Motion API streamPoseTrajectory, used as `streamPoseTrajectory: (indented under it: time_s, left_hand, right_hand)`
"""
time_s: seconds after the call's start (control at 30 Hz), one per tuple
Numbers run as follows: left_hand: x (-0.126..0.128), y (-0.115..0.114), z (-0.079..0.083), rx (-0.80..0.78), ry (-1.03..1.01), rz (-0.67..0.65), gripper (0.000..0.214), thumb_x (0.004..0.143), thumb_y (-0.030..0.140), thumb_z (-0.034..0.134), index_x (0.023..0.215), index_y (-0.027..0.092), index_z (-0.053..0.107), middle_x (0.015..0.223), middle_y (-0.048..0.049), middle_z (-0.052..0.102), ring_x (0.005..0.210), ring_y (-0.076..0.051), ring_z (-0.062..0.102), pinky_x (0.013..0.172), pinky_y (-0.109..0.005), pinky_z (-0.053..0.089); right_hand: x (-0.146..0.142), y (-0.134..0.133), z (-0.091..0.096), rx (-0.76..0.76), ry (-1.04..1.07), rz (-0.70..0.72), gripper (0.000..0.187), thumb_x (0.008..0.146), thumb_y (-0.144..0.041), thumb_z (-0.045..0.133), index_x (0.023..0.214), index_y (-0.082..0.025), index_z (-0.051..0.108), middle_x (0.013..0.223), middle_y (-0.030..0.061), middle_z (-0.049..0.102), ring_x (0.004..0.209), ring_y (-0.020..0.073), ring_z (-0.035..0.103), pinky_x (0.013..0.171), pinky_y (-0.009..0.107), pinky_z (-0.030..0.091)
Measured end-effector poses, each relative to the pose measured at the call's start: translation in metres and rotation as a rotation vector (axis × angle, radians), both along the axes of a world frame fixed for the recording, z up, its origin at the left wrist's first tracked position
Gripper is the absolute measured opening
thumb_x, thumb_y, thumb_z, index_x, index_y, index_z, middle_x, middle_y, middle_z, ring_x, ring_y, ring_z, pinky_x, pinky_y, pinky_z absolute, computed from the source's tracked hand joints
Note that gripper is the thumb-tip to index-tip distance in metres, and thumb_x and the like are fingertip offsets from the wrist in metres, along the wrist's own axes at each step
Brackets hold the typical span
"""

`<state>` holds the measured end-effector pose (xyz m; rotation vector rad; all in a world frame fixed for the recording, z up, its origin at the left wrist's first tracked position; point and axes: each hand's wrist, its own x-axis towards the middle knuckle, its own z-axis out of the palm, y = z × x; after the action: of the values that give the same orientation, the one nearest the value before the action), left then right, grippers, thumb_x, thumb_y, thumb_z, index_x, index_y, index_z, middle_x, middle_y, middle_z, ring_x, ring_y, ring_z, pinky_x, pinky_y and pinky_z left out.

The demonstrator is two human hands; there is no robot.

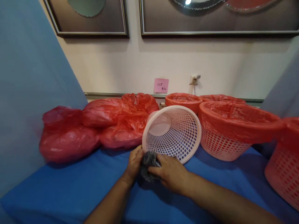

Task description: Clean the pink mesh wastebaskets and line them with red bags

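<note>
Both my hands meet low in the middle of the blue table (70, 189). My left hand (134, 162) and my right hand (170, 172) are closed on a crumpled dark grey plastic bag (148, 164) held between them. Just behind the hands a pale pink perforated basket (173, 132) lies on its side with its mouth facing me, and nothing is in it.
Several puffed-up red plastic bags (93, 127) lie at the back left. Pink baskets lined with red bags (230, 129) stand at the right and behind. A blue panel (28, 93) rises on the left. A pink note (161, 85) is stuck on the wall.
</note>
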<state>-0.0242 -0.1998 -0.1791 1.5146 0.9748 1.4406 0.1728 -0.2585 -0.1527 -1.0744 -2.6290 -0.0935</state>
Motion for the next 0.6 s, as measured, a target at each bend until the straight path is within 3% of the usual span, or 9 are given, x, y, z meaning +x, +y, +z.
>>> streamPoseTrajectory:
  time_s: [0.13, 0.33, 0.5, 0.6]
  left_hand:
    - [0.002, -0.002, 0.005, -0.005, 0.038, 0.028, 0.044, 0.084, 0.058, 0.073, 0.079, 0.014, 0.074, 0.073, -0.0019, 0.067, 0.068, -0.016, 0.057, 0.063, -0.025, 0.048]
    - [0.004, -0.004, 0.009, 0.024, 0.081, 0.055, 0.042, 0.091, 0.054, 0.064, 0.091, 0.014, 0.077, 0.083, -0.0049, 0.072, 0.075, -0.018, 0.06, 0.068, -0.027, 0.05]
    - [0.002, -0.006, 0.014, 0.054, 0.153, 0.031, 0.041, 0.092, 0.053, 0.063, 0.087, 0.014, 0.077, 0.077, -0.0039, 0.07, 0.071, -0.019, 0.06, 0.064, -0.027, 0.049]
    - [-0.002, -0.004, 0.015, 0.08, 0.179, 0.037, 0.041, 0.092, 0.053, 0.063, 0.085, 0.014, 0.076, 0.075, -0.0037, 0.069, 0.067, -0.017, 0.057, 0.06, -0.026, 0.047]
  right_hand:
    - [0.032, -0.005, -0.031, 0.001, -0.171, -0.068, 0.016, 0.097, -0.023, 0.062, 0.098, -0.029, 0.077, 0.101, 0.0053, 0.068, 0.091, 0.0228, 0.062, 0.072, 0.033, 0.052]
    - [0.098, 0.007, -0.027, 0.026, -0.234, -0.262, 0.023, 0.089, -0.011, 0.062, 0.079, -0.025, 0.076, 0.1, 0.0083, 0.07, 0.087, 0.0249, 0.063, 0.067, 0.035, 0.053]
    - [0.14, 0.015, -0.017, 0.065, -0.241, -0.613, 0.034, 0.093, -0.005, 0.046, 0.094, -0.02, 0.077, 0.106, 0.017, 0.066, 0.088, 0.0283, 0.065, 0.065, 0.037, 0.052]
    - [0.15, 0.017, -0.015, 0.029, -0.18, -0.821, 0.041, 0.093, -0.004, 0.042, 0.114, -0.018, 0.074, 0.107, 0.0166, 0.063, 0.09, 0.0266, 0.066, 0.075, 0.037, 0.053]
